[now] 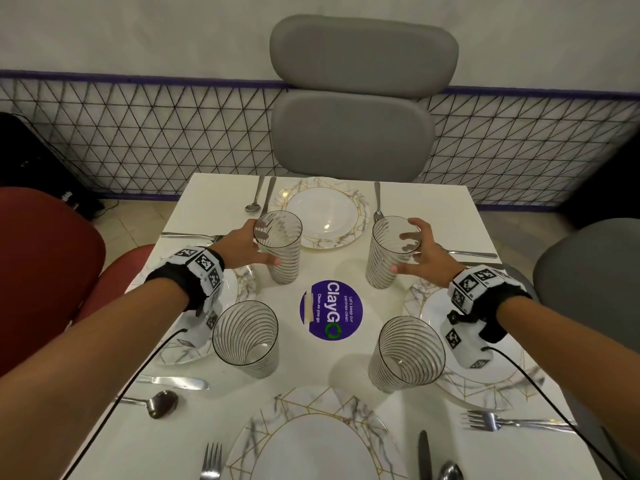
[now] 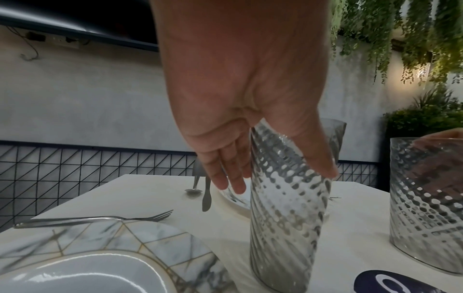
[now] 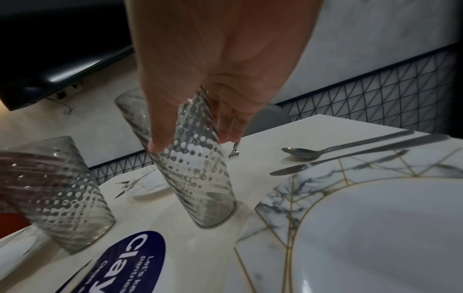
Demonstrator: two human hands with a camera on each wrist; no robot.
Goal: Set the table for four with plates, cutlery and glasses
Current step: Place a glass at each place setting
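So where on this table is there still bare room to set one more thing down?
The clearest bare patch is mid-table around the purple sticker, between the four glasses. A smaller strip lies between the far plate and the sticker, flanked by the left hand and right hand, each gripping a glass. The table edges are crowded with plates and cutlery.

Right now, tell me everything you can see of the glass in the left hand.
The far-left glass is a tall, clear tumbler with thin dark spiral lines and a dark rim, and it looks empty. It stands upright on the white table, just near of the far plate and beyond the purple sticker. The left hand holds its upper half, thumb on one side and fingers on the other.
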